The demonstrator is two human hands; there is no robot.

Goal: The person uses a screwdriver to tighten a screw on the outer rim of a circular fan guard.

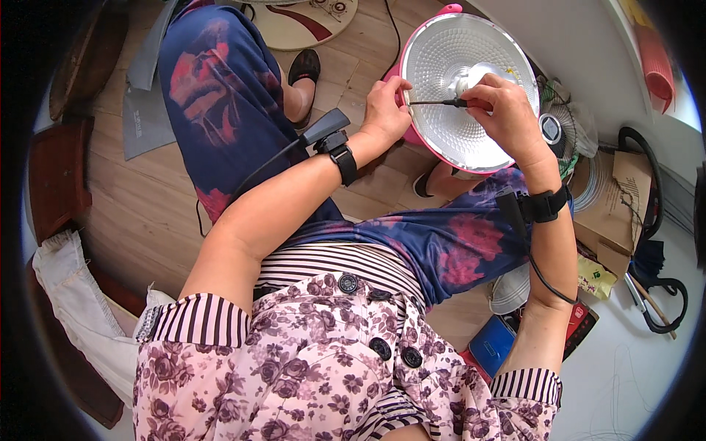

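Observation:
A round pink dish heater point(441, 62) with a dimpled silver reflector faces up between my knees, at the upper right of the head view. My right hand point(506, 110) is closed around the handle of a screwdriver point(450, 103), which lies across the dish with its thin shaft pointing left. The shaft's tip reaches the dish's left rim. There my left hand point(385, 112) pinches the rim, its fingers close to the tip. Any screw at that spot is too small to make out. The dish's bright middle is partly behind my right hand.
Right of the heater stand a small fan point(551, 128), a cardboard box point(614, 195) and a black-handled umbrella point(651, 294). A blue box point(493, 344) lies by my right elbow. White cloth point(77, 287) drapes at the left, and a round cream board point(312, 22) is at the top.

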